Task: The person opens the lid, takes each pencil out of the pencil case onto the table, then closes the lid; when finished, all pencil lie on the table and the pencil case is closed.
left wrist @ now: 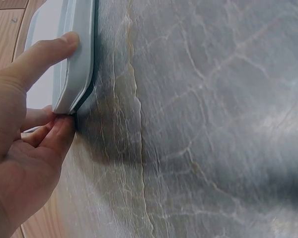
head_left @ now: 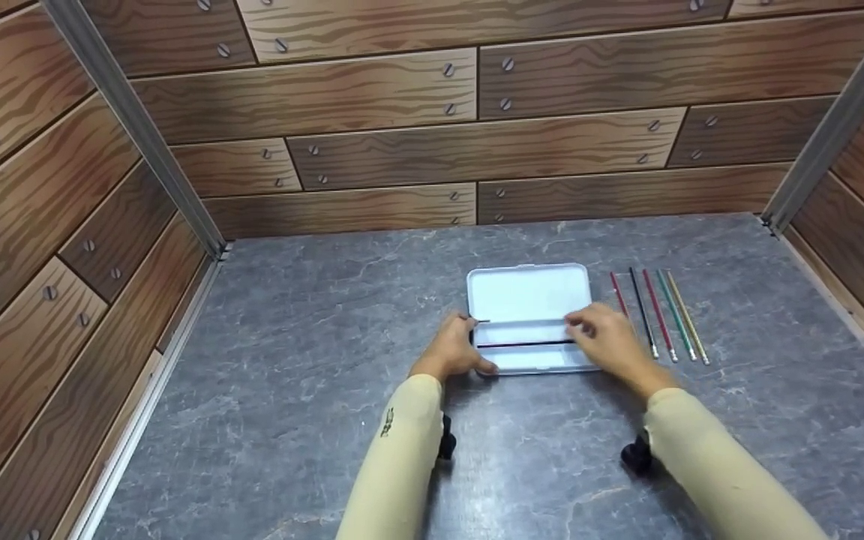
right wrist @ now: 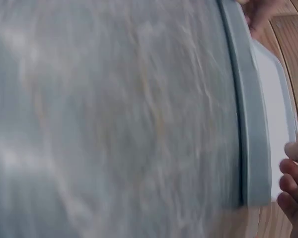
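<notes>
Five pencils (head_left: 659, 314) lie beside the open case (head_left: 529, 294).

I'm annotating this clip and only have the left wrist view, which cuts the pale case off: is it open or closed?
Observer: Open. The head view shows the lid of the case laid back on the far side.
Operator: What do you see at its right end?
Observer: The right hand is over it, fingers bent.
Operator: Anything farther right?
Observer: Five pencils lying side by side on the table.
</notes>
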`<state>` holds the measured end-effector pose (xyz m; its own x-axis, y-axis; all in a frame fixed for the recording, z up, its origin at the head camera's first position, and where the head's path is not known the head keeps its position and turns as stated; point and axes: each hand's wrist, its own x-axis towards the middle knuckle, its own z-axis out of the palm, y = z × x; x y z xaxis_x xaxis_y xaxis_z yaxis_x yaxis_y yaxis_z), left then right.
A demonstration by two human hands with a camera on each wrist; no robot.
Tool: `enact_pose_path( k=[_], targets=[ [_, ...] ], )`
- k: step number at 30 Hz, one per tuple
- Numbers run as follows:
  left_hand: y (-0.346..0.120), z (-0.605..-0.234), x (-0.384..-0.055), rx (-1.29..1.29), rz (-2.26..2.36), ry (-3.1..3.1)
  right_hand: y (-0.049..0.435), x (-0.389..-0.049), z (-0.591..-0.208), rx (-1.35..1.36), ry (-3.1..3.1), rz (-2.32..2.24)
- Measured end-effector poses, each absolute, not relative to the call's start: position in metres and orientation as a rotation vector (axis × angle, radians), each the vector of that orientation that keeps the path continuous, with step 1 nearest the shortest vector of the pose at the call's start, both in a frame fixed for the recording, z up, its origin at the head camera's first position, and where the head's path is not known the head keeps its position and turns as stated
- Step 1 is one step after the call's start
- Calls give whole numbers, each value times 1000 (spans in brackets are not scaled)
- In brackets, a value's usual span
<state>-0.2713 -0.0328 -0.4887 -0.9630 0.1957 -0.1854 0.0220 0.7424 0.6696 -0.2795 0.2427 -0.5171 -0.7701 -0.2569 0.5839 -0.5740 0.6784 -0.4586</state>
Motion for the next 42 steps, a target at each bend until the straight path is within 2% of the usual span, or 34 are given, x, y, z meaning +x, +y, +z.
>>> enact_pose_path(
  k=[10, 29, 42],
  targets=[
    [-34, -487, -271, 233, 1003, 2730, 226, -273, -507, 845, -2742, 775],
    [-33, -488, -271, 215, 1026, 2720, 220, -276, -500, 834, -2866, 806],
    [-33, -488, -270, 226, 1040, 2718, 226, -280, -497, 1002, -2787, 884]
  ],
)
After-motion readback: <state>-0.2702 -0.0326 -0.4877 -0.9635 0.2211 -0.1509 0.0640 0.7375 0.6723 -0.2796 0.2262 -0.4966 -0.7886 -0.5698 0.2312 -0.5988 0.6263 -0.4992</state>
